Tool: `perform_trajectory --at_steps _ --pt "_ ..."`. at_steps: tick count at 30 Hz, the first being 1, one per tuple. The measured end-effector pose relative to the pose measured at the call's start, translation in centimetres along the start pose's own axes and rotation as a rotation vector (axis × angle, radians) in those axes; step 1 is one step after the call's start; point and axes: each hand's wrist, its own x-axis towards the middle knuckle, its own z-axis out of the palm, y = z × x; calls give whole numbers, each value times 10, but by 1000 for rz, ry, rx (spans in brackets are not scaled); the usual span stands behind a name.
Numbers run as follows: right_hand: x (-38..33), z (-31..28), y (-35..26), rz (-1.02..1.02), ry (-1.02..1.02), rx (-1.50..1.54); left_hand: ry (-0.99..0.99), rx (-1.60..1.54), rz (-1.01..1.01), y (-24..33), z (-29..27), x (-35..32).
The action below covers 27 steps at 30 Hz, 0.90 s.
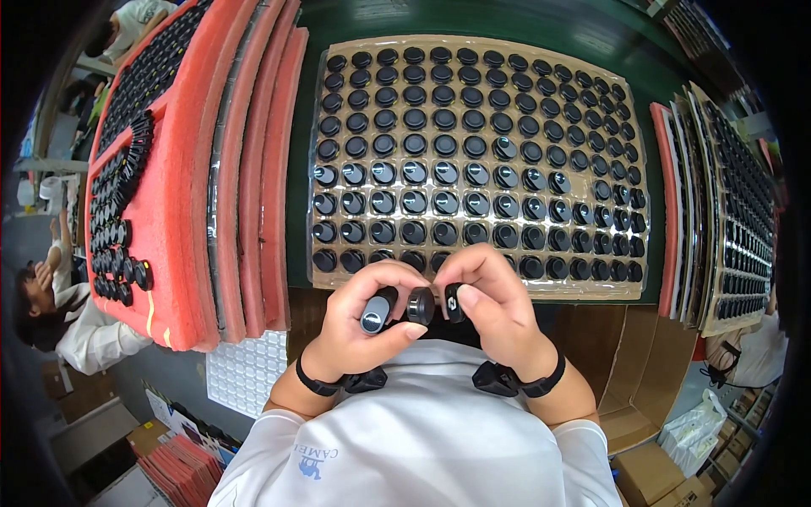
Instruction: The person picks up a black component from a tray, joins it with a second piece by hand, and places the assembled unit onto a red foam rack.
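Hands [372,317] [494,308] curled together, fingers pinching small black caps [420,306]

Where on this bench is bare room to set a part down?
Little: a green bench strip between the stacked red foam trays and the clear blister tray of black round caps, plus green beyond its far edge. The tray's pockets look full.

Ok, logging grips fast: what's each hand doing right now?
Left hand: closed on two round black caps.
Right hand: closed, pinching one black cap.
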Motion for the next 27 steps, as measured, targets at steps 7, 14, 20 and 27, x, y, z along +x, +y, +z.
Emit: perform_trajectory --at_steps 7,14,20,27 --pt "-2 -3 -1 -31 -33 -147 -24 58 40 1 -1 0" --pt "-2 -3 7 -55 -74 -176 -14 112 74 5 3 3" --pt "1 2 -2 22 -4 25 -47 64 58 3 1 2" --pt "0 -3 6 -46 -72 -126 -61 123 91 3 1 3"
